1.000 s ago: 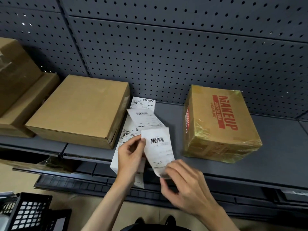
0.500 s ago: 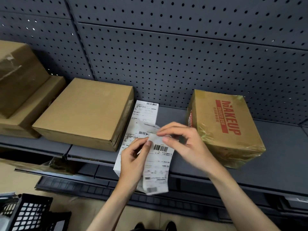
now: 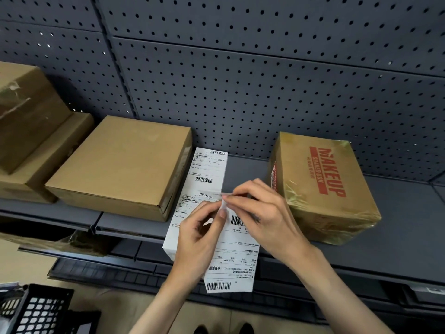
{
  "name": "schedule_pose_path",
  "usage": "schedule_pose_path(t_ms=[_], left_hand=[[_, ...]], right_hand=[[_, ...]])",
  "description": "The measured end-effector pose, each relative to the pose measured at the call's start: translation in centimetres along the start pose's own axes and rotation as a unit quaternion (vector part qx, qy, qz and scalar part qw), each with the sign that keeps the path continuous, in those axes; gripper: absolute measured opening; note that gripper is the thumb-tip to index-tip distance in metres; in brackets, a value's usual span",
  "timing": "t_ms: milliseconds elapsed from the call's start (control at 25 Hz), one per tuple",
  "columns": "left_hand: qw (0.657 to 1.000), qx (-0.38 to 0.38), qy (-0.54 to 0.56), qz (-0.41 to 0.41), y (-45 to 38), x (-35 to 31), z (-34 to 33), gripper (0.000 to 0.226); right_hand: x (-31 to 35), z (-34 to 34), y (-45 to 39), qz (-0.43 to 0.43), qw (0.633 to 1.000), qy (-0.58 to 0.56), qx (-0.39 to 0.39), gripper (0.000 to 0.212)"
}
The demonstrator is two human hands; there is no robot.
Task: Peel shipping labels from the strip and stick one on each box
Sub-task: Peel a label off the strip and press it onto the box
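A white strip of shipping labels (image 3: 207,174) lies on the grey shelf (image 3: 397,225) and folds back toward me, its near end (image 3: 233,263) hanging over the shelf's front edge. My left hand (image 3: 199,235) pinches the strip at the fold. My right hand (image 3: 260,213) pinches the top corner of a label at that same spot. A plain brown box (image 3: 120,165) stands left of the strip. A taped box printed MAKEUP (image 3: 322,186) stands to the right.
Two more brown boxes (image 3: 31,141) are stacked at the far left of the shelf. A dark pegboard wall (image 3: 240,80) backs the shelf. A black plastic crate (image 3: 36,309) sits on the floor at lower left. Lower shelf rails (image 3: 120,273) run below.
My right hand rose from the strip's lower end to its top at the fold and now pinches the label corner beside my left fingers. The strip's near end hangs lower.
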State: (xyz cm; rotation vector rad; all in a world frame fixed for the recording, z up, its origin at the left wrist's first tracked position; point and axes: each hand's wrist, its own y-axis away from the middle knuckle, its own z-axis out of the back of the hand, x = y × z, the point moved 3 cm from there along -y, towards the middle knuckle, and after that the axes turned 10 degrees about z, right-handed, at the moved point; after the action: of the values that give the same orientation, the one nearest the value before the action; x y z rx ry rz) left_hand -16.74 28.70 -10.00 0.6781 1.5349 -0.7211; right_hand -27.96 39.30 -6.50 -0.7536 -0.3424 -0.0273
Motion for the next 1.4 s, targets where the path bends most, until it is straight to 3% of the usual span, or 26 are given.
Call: schedule_pose_path(t_ms=[120, 400, 600, 800, 1080, 1160, 1280, 1400], left_hand=[[1.000, -0.007, 0.003, -0.010, -0.1, -0.2, -0.1, 0.019], [0.990, -0.005, -0.124, -0.065, -0.3, 0.3, 0.1, 0.017], [0.990, 0.007, -0.135, -0.050, -0.2, 0.3, 0.1, 0.016], [0.995, -0.005, -0.088, -0.054, -0.7, 0.1, 0.1, 0.017], [0.996, -0.013, -0.071, -0.050, -0.8, 0.4, 0.0, 0.016], [0.998, -0.010, -0.053, -0.027, -0.9, -0.1, -0.1, 0.019], [0.998, -0.019, 0.002, 0.057, -1.6, -0.5, -0.2, 0.045], [0.995, -0.038, 0.022, 0.092, -2.4, 0.1, -0.3, 0.045]], right_hand=[[0.3, 0.1, 0.3, 0.011, 0.999, 0.029, 0.011, 0.017], [0.7, 0.1, 0.6, 0.007, 1.000, 0.023, 0.011, 0.011], [0.5, 0.3, 0.6, -0.004, 1.000, 0.017, 0.008, 0.004], [-0.5, 0.0, 0.7, -0.090, 0.992, -0.083, -0.036, 0.011], [-0.6, -0.2, 0.8, -0.049, 0.998, -0.005, -0.048, 0.008], [-0.4, -0.2, 0.9, -0.025, 0.998, 0.029, -0.045, 0.007], [-0.2, -0.5, 0.9, 0.001, 0.998, 0.050, -0.028, 0.006], [0.2, -0.8, 1.1, 0.025, 0.996, 0.089, -0.005, 0.009]])
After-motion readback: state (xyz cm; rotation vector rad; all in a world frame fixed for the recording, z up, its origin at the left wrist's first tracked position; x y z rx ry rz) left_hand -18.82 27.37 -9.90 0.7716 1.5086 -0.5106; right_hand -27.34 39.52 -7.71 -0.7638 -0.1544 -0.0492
